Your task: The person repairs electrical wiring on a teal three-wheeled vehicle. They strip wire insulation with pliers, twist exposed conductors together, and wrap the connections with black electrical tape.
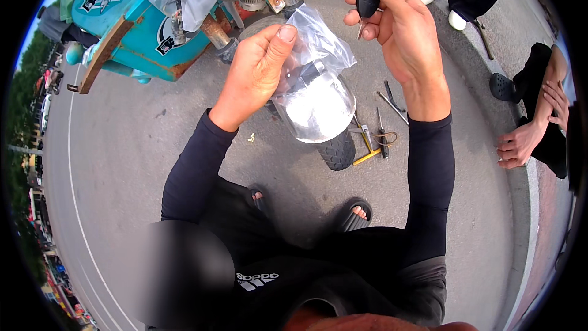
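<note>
My left hand (254,76), raised near the middle, is closed on a crumpled clear plastic bag (318,40). Just below the bag is a round, shiny silver-white thing (315,110) with a clear rim, looking like a lamp; whether it is inside the bag I cannot tell. My right hand (409,40) is held up to the right, palm showing. Its thumb and fingers grip a small bunch of keys (367,1) with black heads, and one metal blade sticks out past the thumb.
Under the round thing shows a black tyre (337,150). A screwdriver (383,138) and a yellow-handled tool (367,158) lie on the pavement. A turquoise vehicle body (147,64) with rusty parts stands far left. Bystanders stay by the kerb (484,95) at right.
</note>
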`<action>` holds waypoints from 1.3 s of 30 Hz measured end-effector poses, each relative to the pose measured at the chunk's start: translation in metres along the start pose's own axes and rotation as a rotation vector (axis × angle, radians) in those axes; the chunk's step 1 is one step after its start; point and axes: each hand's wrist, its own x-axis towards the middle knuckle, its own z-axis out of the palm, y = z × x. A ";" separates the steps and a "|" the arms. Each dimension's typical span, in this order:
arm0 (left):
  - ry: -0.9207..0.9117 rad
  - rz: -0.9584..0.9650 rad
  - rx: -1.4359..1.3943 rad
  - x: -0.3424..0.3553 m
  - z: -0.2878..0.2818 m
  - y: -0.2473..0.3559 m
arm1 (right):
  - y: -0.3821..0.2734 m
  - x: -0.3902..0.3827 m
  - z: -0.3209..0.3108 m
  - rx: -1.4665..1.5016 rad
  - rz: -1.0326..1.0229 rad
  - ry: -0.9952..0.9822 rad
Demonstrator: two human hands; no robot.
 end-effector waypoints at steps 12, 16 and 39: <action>0.205 0.361 0.341 0.010 0.005 -0.002 | 0.006 -0.019 -0.002 -0.300 0.019 -0.473; 0.308 0.395 0.394 0.016 0.003 -0.003 | 0.004 -0.020 0.003 -0.439 -0.034 -0.522; 0.037 0.080 0.112 0.014 -0.001 0.025 | 0.012 -0.019 -0.022 -0.203 -0.019 -0.170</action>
